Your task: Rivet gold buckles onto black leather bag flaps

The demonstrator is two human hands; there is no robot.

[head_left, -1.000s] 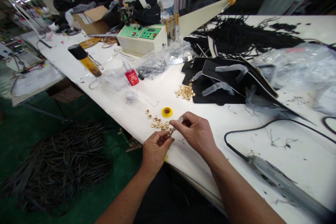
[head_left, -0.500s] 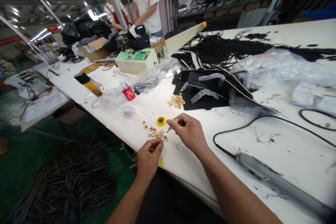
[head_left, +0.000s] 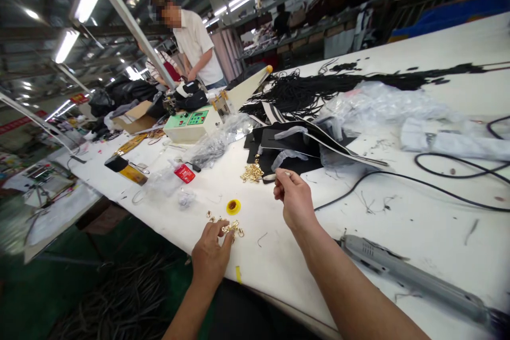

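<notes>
Small gold metal pieces (head_left: 231,227) lie in a loose group near the table's front edge. My left hand (head_left: 213,247) is at this group, thumb and forefinger a little apart around some pieces; whether it grips one is hard to tell. Just behind stands a small round yellow dish (head_left: 233,206) with something brown in it. My right hand (head_left: 292,194) is closed around a thin pale tool, whose tip points left. Beyond that tip is a second pile of gold pieces (head_left: 252,171), beside black flat panels (head_left: 292,141).
A red packet (head_left: 184,173), a yellow-black canister (head_left: 125,170) and clear plastic lie to the left. Behind them stands a green-topped machine (head_left: 193,123). A grey tool (head_left: 410,271) with a black cable is at the right. A person (head_left: 199,48) stands across the table.
My right hand has moved away from the yellow dish, up and right, with the thin tool. My left hand has come to the near gold pieces, its fingers wider apart. The camera view has shifted.
</notes>
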